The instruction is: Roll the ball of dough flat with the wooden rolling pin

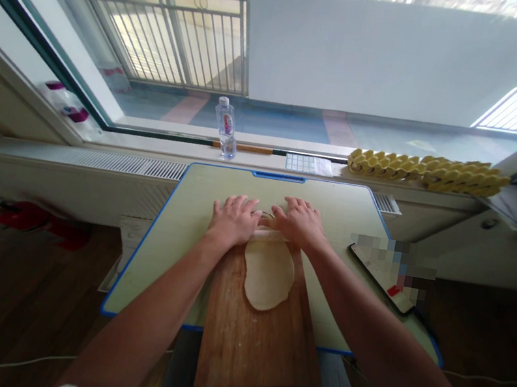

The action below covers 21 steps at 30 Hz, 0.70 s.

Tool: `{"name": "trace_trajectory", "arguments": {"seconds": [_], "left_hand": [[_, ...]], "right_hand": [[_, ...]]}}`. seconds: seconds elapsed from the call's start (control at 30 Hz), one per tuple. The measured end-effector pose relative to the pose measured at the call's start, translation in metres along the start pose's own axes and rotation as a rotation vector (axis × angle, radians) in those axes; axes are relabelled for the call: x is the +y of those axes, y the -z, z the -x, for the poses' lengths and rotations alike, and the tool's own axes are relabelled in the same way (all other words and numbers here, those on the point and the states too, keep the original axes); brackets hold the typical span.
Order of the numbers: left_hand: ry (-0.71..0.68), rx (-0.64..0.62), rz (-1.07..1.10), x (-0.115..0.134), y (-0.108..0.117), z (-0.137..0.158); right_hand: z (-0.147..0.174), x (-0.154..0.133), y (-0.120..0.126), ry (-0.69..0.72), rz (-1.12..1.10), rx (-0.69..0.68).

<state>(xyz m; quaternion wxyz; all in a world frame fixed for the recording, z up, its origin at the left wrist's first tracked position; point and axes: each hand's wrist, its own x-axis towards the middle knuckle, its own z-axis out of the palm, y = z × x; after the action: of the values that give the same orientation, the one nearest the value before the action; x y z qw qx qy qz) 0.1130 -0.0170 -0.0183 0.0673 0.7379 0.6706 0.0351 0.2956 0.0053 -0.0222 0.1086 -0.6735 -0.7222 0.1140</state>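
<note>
A flat, rounded sheet of dough point(267, 277) lies on a wooden cutting board point(255, 358), whose near end juts past the table's front edge. Across the dough's far end runs a pale bar point(268, 235) that looks like a rolling pin, mostly hidden by the hands. My left hand point(234, 218) rests palm down over its left end, fingers stretched forward. Over the right end lies my right hand point(299, 221), also palm down with fingers spread. The two thumbs come close together above the bar. What lies beneath the palms is hidden.
The small green table point(181, 240) has a blue rim and stands against a windowsill. A phone point(380, 280) lies at its right side. On the sill are a water bottle point(226, 129), a sheet of paper point(307, 164) and yellow egg-tray-like material point(425, 170).
</note>
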Motion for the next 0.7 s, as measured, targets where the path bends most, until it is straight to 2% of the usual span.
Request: {"name": "trace_trajectory", "arguments": {"seconds": [0.43, 0.57, 0.7], "left_hand": [[-0.030, 0.128, -0.032, 0.010, -0.007, 0.046], [-0.049, 0.167, -0.029, 0.015, -0.009, 0.070], [-0.070, 0.155, -0.009, 0.020, -0.013, 0.104]], "right_hand": [[0.045, -0.001, 0.002, 0.001, 0.080, 0.035], [0.070, -0.002, 0.001, 0.014, 0.111, 0.077], [0.105, 0.000, 0.000, 0.044, 0.153, 0.081]]}}
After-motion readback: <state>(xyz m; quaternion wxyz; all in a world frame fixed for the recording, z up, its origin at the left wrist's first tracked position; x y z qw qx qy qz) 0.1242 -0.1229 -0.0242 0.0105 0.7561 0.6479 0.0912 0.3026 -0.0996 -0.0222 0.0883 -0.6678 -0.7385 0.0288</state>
